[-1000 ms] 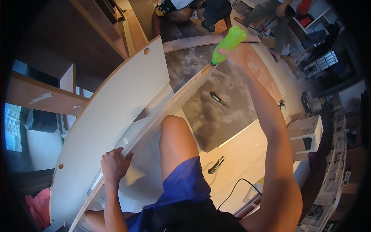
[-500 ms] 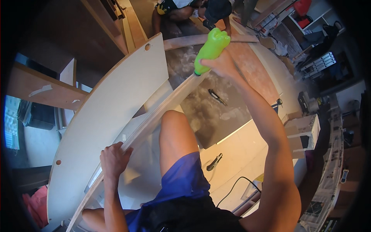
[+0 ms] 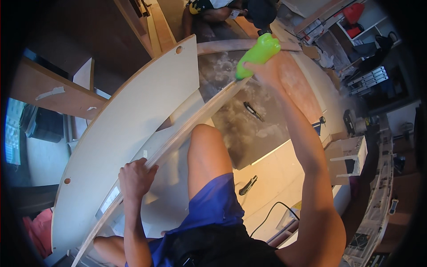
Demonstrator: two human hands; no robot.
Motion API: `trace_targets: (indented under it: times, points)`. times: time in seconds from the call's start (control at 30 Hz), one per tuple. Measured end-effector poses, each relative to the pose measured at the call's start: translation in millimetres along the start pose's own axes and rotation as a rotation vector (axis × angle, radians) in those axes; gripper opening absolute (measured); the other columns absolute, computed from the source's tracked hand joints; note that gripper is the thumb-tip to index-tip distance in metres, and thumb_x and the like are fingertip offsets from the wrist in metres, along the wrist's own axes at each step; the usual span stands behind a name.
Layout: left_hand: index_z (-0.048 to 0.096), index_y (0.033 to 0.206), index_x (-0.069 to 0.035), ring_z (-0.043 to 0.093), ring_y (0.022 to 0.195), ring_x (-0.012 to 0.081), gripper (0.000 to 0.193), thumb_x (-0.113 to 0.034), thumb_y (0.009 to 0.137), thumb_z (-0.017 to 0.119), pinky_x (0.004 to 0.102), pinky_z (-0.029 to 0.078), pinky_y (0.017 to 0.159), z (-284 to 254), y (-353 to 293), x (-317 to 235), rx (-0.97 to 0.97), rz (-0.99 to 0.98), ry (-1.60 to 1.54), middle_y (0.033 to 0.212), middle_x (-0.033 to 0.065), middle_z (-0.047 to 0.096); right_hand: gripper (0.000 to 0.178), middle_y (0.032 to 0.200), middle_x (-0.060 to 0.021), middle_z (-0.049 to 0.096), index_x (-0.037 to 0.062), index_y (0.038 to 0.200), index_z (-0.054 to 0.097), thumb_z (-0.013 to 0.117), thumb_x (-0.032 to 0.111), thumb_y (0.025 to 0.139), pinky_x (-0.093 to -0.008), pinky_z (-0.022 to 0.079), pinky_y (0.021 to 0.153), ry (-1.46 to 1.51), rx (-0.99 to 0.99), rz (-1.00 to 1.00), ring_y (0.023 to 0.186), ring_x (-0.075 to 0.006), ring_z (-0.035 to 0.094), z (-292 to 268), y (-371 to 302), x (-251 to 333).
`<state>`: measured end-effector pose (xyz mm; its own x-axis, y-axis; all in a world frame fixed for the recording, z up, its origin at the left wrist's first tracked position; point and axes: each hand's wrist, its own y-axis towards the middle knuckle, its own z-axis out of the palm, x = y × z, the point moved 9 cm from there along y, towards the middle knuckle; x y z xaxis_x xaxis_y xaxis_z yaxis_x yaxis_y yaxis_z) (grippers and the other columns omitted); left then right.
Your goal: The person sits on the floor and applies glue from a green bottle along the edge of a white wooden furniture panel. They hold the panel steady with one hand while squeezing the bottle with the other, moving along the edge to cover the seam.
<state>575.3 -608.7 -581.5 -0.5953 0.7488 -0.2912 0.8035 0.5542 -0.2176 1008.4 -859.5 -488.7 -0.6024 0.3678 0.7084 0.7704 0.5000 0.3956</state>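
Note:
A bright green plastic bottle (image 3: 259,52) is tilted cap-down in my right hand (image 3: 267,74), whose fingers wrap round it. Its dark tip meets the far end of a long, narrow wooden board (image 3: 192,116) standing on edge. My left hand (image 3: 137,178) closes over the upper edge of this board, lower down and nearer my body. The board slants from the lower left up to the middle, left of my raised knee. Beside it on the left leans a large white curved panel (image 3: 129,107) with round holes.
One utility knife (image 3: 253,111) lies on a dark, dusty sheet (image 3: 267,138); another knife (image 3: 247,185) rests on the pale surface nearer me. A black cable (image 3: 271,209) curves close by. A co-worker (image 3: 260,13) crouches at the far end. A white box (image 3: 347,155) stands at right.
My right hand and the bottle appear slightly farther right, with the bottle tipped more sideways. The whole view has shifted a little. My left hand keeps its grip on the board.

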Motion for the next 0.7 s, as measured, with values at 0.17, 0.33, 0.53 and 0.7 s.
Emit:
trace_targets:
  times: [0.17,0.33,0.53,0.7]
  points:
    - [0.080,0.093,-0.006,0.074,0.074,0.0426,0.035,-0.039,0.082,0.085,0.0488,0.061,0.074,-2.4,-3.6,17.1,-0.011,-0.048,-0.010,0.076,0.0205,0.074,0.037,0.097,-0.0108,0.080,0.0035,0.105,0.076,0.087,0.023,0.076,-0.0393,0.061,0.083,-0.087,0.074,-0.083,0.089,-0.0235,0.077,40.2,-15.5,54.1]
    - [0.080,0.093,-0.006,0.073,0.073,0.0428,0.035,-0.039,0.082,0.085,0.0487,0.061,0.074,-4.3,-1.3,10.7,-0.022,-0.037,-0.040,0.076,0.0201,0.074,0.038,0.094,-0.0092,0.078,0.0049,0.104,0.075,0.087,0.025,0.074,-0.0399,0.060,0.083,0.022,0.025,-0.031,0.088,-0.0256,0.077,30.1,-13.5,26.2]
    - [0.079,0.093,-0.005,0.072,0.072,0.0423,0.037,-0.040,0.083,0.085,0.0496,0.060,0.073,-3.1,-1.3,17.1,-0.037,-0.022,-0.061,0.075,0.0201,0.074,0.042,0.095,-0.0096,0.079,0.0034,0.108,0.075,0.088,0.024,0.073,-0.0402,0.060,0.086,-0.118,-0.067,0.021,0.090,-0.0258,0.077,3.8,-4.2,8.3]
    - [0.078,0.092,-0.006,0.072,0.072,0.0430,0.037,-0.041,0.083,0.085,0.0499,0.059,0.073,0.8,-2.1,20.6,-0.027,-0.031,-0.034,0.075,0.0198,0.073,0.037,0.101,-0.0083,0.075,0.0019,0.109,0.071,0.085,0.012,0.076,-0.0395,0.059,0.084,-0.111,-0.013,-0.007,0.094,-0.0220,0.074,15.8,-6.7,14.0]
